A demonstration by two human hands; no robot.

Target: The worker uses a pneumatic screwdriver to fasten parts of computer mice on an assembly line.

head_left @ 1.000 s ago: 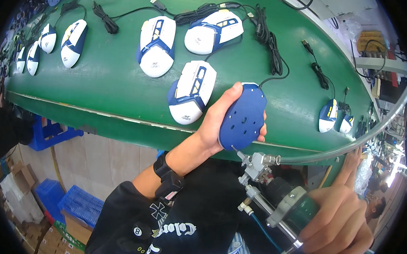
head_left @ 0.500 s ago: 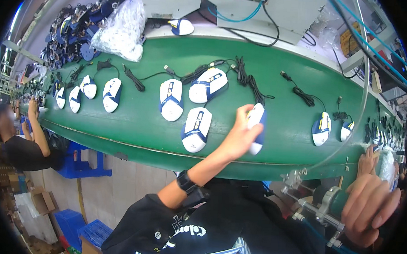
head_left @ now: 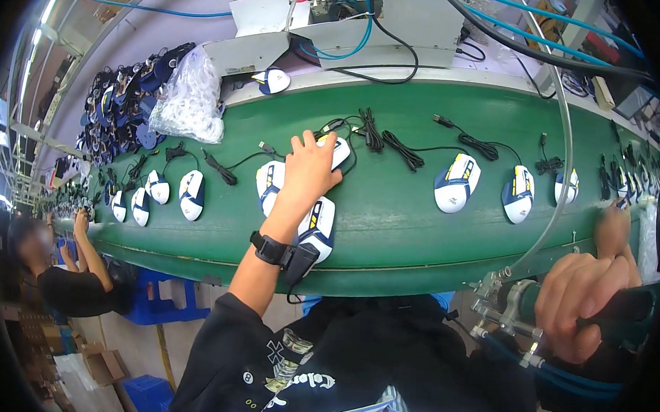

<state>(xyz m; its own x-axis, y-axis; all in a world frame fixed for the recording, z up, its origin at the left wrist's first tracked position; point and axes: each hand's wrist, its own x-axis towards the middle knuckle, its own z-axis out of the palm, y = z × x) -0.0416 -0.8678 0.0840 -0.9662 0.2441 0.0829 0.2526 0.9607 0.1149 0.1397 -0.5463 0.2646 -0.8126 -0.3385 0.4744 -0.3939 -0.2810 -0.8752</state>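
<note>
My left hand (head_left: 308, 171), fingers spread, reaches over a white-and-blue computer mouse (head_left: 339, 153) on the green belt (head_left: 388, 235); whether it touches the mouse I cannot tell. Another mouse (head_left: 269, 180) lies just left of the hand, partly covered. Beside my wrist is one more mouse (head_left: 321, 224). Farther right, a mouse (head_left: 456, 184) rests with its black cable (head_left: 404, 152) stretched out behind it. My right hand (head_left: 580, 301) is at the right, raised near the metal fitting, its fingers curled on something dark that I cannot make out.
Several more mice line the belt on both sides. A metal fitting (head_left: 515, 301) with a clear tube stands right of me. Tangled mouse parts (head_left: 122, 109) and a clear plastic bag (head_left: 190, 98) are at the back left. Co-workers sit left; another person's hand (head_left: 614, 225) is at right.
My left hand has let go of the mouse it held, which now lies on the belt at right. The hand has moved left over another mouse. My right hand's fingers have curled more. The view has shifted.
</note>
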